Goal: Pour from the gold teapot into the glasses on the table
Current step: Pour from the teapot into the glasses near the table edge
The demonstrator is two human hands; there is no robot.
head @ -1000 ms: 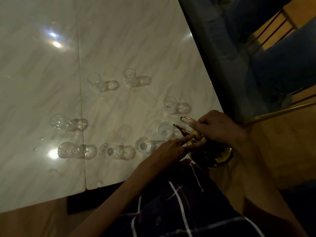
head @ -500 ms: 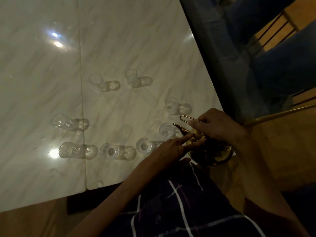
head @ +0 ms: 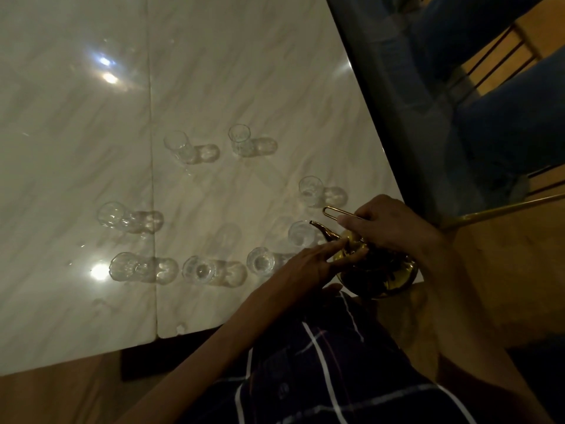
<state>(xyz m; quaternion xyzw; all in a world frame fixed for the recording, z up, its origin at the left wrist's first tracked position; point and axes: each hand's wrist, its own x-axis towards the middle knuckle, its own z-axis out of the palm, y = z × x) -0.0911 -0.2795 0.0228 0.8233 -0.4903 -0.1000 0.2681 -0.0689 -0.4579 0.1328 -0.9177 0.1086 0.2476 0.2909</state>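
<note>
The gold teapot (head: pixel 379 267) is gripped by its handle in the right hand (head: pixel 394 228), while its lid is pressed by the straight fingers of the left hand (head: pixel 312 264). Little has shifted over the last second: the spout is still held over the nearest glass (head: pixel 301 234) on the marble table (head: pixel 91 148). No stream can be made out, so pouring is judged imminent or barely begun.
</note>
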